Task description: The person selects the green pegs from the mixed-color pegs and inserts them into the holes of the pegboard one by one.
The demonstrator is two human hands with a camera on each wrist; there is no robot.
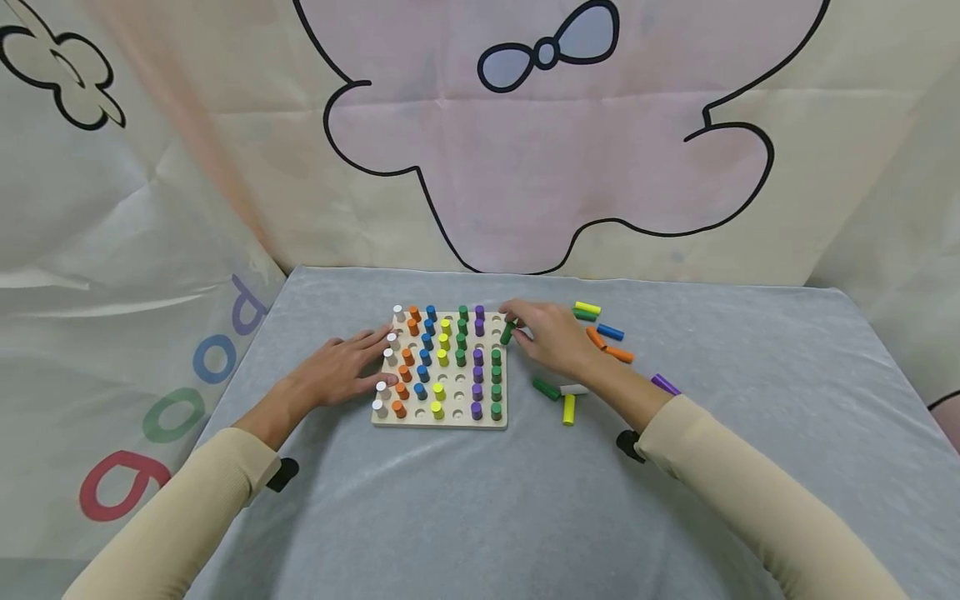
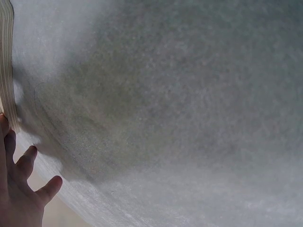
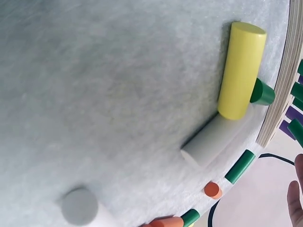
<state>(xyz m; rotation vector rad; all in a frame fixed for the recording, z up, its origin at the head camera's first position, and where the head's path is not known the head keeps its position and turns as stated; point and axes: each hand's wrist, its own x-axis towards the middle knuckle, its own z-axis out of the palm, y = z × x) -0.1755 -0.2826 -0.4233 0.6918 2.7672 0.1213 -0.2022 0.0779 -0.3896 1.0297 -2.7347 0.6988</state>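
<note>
A wooden pegboard (image 1: 442, 421) holds rows of white, orange, blue, yellow, green and purple pegs, with some bare holes among them. At the board's right edge, my right hand (image 1: 551, 333) pinches a green peg (image 1: 507, 332) between thumb and fingers, tilted above the right-hand column. My left hand (image 1: 337, 371) rests along the board's left edge, fingers spread and thumb beside the white pegs (image 1: 383, 389). In the left wrist view, the fingers of the left hand (image 2: 21, 189) reach toward the board's side (image 2: 6, 56). Only fingertips of the right hand (image 3: 296, 198) show in the right wrist view.
Loose pegs lie on the grey cloth right of the board: a yellow peg (image 1: 569, 410), a white peg (image 1: 574, 389), a green peg (image 1: 546, 388), a blue peg (image 1: 611, 332), a purple peg (image 1: 665, 384) and orange ones (image 1: 619, 354). A printed backdrop (image 1: 525, 167) stands behind the table.
</note>
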